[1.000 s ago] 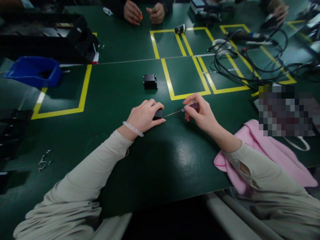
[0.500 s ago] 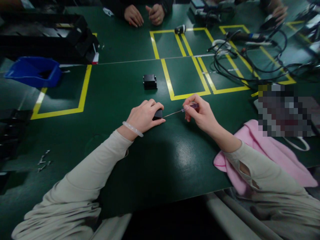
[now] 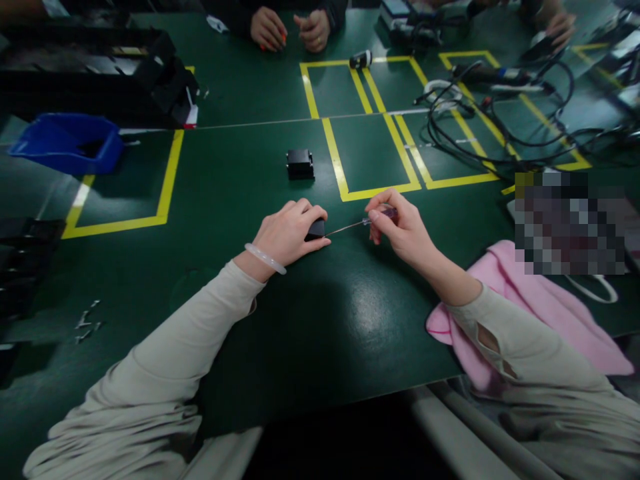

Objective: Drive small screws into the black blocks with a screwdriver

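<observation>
My left hand (image 3: 290, 233) is closed around a small black block (image 3: 315, 230) on the green table, with much of the block hidden under the fingers. In my right hand (image 3: 397, 220) is a screwdriver (image 3: 383, 215), gripped by its dark, translucent handle between thumb and fingers. Its thin shaft points left, and the tip meets the right side of the black block near my left thumb. Beyond my left hand a second black block (image 3: 300, 164) with shiny ends sits on the table.
A blue bin (image 3: 70, 143) and black trays (image 3: 95, 80) stand at the left. Several loose screws (image 3: 86, 321) lie front left. A pink cloth (image 3: 540, 313) is under my right forearm. Cables (image 3: 435, 133) coil at the back right. Across the table are a co-worker's hands (image 3: 269, 30).
My hands, the block and the screwdriver look almost unmoved. Across the table, the co-worker's hands have shifted slightly, and more of something orange shows at the fingers.
</observation>
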Available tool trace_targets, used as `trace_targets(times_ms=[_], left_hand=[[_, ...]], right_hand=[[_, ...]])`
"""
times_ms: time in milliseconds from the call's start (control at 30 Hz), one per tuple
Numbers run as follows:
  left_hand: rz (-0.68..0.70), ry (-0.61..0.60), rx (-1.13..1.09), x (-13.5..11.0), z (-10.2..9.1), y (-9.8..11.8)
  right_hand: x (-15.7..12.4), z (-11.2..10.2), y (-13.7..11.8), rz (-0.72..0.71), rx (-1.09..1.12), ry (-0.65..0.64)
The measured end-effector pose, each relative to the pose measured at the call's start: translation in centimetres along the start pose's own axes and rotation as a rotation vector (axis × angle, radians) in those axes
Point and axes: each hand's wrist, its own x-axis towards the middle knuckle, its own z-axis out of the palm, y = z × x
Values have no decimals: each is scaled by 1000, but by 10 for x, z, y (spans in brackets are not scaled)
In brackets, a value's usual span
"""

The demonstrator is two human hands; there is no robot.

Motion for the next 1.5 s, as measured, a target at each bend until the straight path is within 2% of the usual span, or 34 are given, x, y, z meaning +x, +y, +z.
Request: trace_targets(times_ms=[167, 367, 600, 767, 933, 1500], left_hand=[[1, 2, 1, 0, 0, 0], [-5, -1, -1, 0, 0, 0], [-4, -7, -6, 0, 0, 0], [4, 6, 1, -1, 0, -1], [8, 10, -1, -1, 1, -1], [1, 8, -2, -1, 1, -1]], right_hand=[[1, -1, 2, 32, -62, 10], [0, 0, 1, 1, -1, 13], [0, -1, 2, 25, -51, 6], [0, 0, 2, -1, 28, 1], [0, 0, 2, 23, -30, 5], [0, -1, 3, -30, -17, 11]])
